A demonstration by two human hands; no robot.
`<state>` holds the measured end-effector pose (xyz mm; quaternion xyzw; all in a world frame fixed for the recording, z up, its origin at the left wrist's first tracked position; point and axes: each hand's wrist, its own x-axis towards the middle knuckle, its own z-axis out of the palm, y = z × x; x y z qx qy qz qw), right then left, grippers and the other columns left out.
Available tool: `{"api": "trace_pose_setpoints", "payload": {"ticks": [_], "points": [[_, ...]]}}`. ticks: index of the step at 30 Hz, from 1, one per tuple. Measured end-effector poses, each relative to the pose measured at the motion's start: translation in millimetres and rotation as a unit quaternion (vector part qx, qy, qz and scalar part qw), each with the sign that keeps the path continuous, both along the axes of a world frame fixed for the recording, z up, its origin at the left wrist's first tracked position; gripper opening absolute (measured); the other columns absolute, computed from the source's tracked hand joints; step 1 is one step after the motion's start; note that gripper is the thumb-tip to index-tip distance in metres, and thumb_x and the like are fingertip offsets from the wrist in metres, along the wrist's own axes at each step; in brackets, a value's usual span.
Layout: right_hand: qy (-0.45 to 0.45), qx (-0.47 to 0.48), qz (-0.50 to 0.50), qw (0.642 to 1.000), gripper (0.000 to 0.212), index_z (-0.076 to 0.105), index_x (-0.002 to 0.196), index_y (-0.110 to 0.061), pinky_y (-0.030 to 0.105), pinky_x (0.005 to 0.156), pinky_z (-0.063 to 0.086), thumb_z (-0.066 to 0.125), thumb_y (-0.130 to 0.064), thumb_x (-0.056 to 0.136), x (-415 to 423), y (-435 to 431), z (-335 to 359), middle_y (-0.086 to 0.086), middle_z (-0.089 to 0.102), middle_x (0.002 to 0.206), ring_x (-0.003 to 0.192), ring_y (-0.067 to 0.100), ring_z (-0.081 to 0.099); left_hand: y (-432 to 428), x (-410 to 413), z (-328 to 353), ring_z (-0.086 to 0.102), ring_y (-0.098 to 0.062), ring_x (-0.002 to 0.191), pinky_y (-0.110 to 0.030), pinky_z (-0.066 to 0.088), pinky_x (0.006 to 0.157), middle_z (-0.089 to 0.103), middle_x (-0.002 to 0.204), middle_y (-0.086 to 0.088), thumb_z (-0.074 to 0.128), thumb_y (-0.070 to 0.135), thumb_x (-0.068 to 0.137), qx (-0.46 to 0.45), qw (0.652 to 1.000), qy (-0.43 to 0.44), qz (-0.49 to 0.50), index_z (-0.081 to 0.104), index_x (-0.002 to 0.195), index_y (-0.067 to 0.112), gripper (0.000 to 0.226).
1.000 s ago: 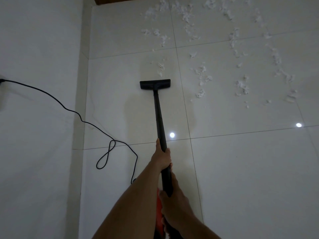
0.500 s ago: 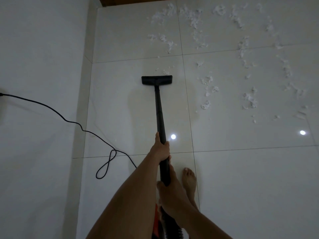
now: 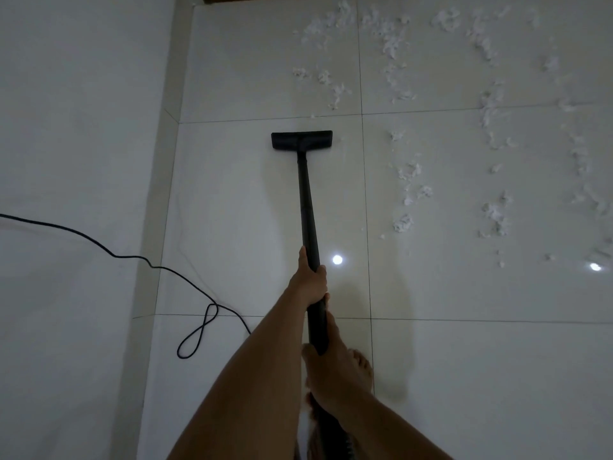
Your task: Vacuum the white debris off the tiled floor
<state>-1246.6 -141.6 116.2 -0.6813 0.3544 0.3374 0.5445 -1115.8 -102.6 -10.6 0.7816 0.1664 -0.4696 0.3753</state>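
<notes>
The step in hand looks like a forward stroke over the floor (image 3: 232, 210). The nozzle (image 3: 301, 140) lies flat on a tile that seems bare around it, just short of the grout line ahead of it.

Both grips are closed on the wand (image 3: 306, 200). The left grip (image 3: 310, 280) is wrapped round the tube well back from the nozzle, thumb lying along it. The right grip (image 3: 326, 371) clasps the end farthest from the nozzle, fingers curled under, so their tips are hidden.

The debris (image 3: 409, 171) lies ahead of the nozzle and to its right:
- small tufts just past the grout line ahead of it
- a fleck just off its right end
- a trail of clumps to its right, running back alongside the wand
- thicker drifts farther right and farther ahead

All of it is well apart from both grips and can be reached only through the wand. None can be seen under the nozzle.

I judge most of the task is left to do. The next move calls for pushing the nozzle on over the grout line into the nearest tufts. After that it should swing right to the trail, with the head kept flat so the light fluff is drawn in rather than shoved along.

The cord (image 3: 132, 257) loops behind and left of the nozzle, clear of that path
</notes>
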Motion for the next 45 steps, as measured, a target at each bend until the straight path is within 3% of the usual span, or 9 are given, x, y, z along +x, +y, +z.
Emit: {"api": "trace_pose_setpoints", "payload": {"ticks": [4, 11, 17, 23, 32, 37, 41, 43, 45], "points": [[-0.002, 0.017, -0.014, 1.0, 0.074, 0.005, 0.162, -0.047, 0.02, 0.051, 0.051, 0.048, -0.024, 0.107, 22, -12, -11, -0.008, 0.067, 0.091, 0.062, 0.007, 0.065, -15, 23, -3, 0.064, -0.023, 0.077, -0.051, 0.061, 0.09, 0.063, 0.129, -0.025, 0.039, 0.036, 0.109, 0.002, 1.0, -0.014, 0.008, -0.011, 0.16, 0.045, 0.072], [-0.009, 0.053, -0.028, 0.998, 0.07, 0.012, 0.16, -0.047, 0.028, 0.056, 0.057, 0.048, -0.021, 0.106, 50, -22, -6, 0.002, 0.07, 0.096, 0.064, 0.012, 0.065, -23, 53, 11, 0.061, -0.019, 0.068, -0.045, 0.062, 0.086, 0.065, 0.123, -0.025, 0.04, 0.033, 0.11, 0.008, 1.0, -0.007, 0.018, -0.009, 0.162, 0.042, 0.072], [0.007, 0.057, -0.017, 0.998, 0.071, 0.011, 0.161, -0.045, 0.023, 0.05, 0.05, 0.049, -0.022, 0.106, 48, -24, 20, 0.007, 0.07, 0.101, 0.059, 0.01, 0.063, -21, 47, 37, 0.061, -0.021, 0.073, -0.048, 0.06, 0.092, 0.064, 0.101, -0.018, 0.04, 0.032, 0.109, 0.017, 0.999, 0.01, 0.025, -0.008, 0.162, 0.041, 0.072], [0.014, 0.083, -0.047, 0.995, 0.067, 0.018, 0.16, -0.043, 0.021, 0.049, 0.051, 0.052, -0.021, 0.106, 40, -16, 54, -0.001, 0.064, 0.077, 0.051, 0.005, 0.06, -8, 32, 56, 0.062, -0.022, 0.077, -0.046, 0.061, 0.091, 0.064, 0.126, -0.025, 0.039, 0.032, 0.11, 0.022, 0.999, 0.028, -0.002, -0.011, 0.162, 0.039, 0.072], [0.041, 0.044, -0.034, 0.998, 0.07, 0.006, 0.163, -0.044, 0.018, 0.052, 0.049, 0.045, -0.024, 0.108, 67, 31, 55, -0.006, 0.064, 0.092, 0.063, 0.006, 0.063, 30, 56, 62, 0.059, -0.017, 0.06, -0.034, 0.06, 0.066, 0.063, 0.09, -0.015, 0.037, 0.029, 0.111, 0.003, 0.998, 0.057, -0.01, -0.014, 0.161, 0.041, 0.073], [0.045, 0.042, -0.047, 0.997, 0.071, 0.011, 0.162, -0.042, 0.02, 0.042, 0.047, 0.048, -0.021, 0.106, 104, 51, 50, 0.007, 0.066, 0.093, 0.047, 0.008, 0.058, 45, 99, 55, 0.06, -0.019, 0.061, -0.04, 0.062, 0.08, 0.065, 0.093, -0.017, 0.037, 0.028, 0.11, -0.001, 0.999, 0.045, -0.026, -0.015, 0.161, 0.041, 0.074], [0.037, 0.019, -0.001, 0.999, 0.065, 0.009, 0.164, -0.037, 0.004, 0.041, 0.036, 0.042, -0.024, 0.11, 138, 50, 59, 0.005, 0.066, 0.121, 0.082, 0.012, 0.065, 49, 130, 49, 0.059, -0.019, 0.059, -0.043, 0.061, 0.082, 0.065, 0.091, -0.017, 0.038, 0.028, 0.11, -0.002, 0.999, 0.04, -0.027, -0.015, 0.161, 0.04, 0.075], [0.028, 0.005, 0.009, 1.0, 0.064, 0.009, 0.165, -0.032, 0.014, 0.056, 0.035, 0.041, -0.023, 0.111, 151, 46, 61, 0.008, 0.055, 0.146, 0.124, 0.023, 0.056, 50, 143, 46, 0.059, -0.019, 0.059, -0.041, 0.06, 0.079, 0.064, 0.085, -0.015, 0.037, 0.028, 0.11, -0.001, 0.999, 0.037, -0.033, -0.015, 0.161, 0.04, 0.074], [0.023, 0.006, 0.003, 1.0, 0.063, 0.012, 0.165, -0.029, 0.021, 0.075, 0.041, 0.042, -0.02, 0.111, 163, 46, 60, 0.01, 0.047, 0.15, 0.135, 0.027, 0.047, 48, 155, 41, 0.06, -0.02, 0.06, -0.042, 0.062, 0.082, 0.065, 0.084, -0.015, 0.037, 0.028, 0.11, 0.003, 0.999, 0.035, -0.032, -0.014, 0.161, 0.041, 0.074]]}}
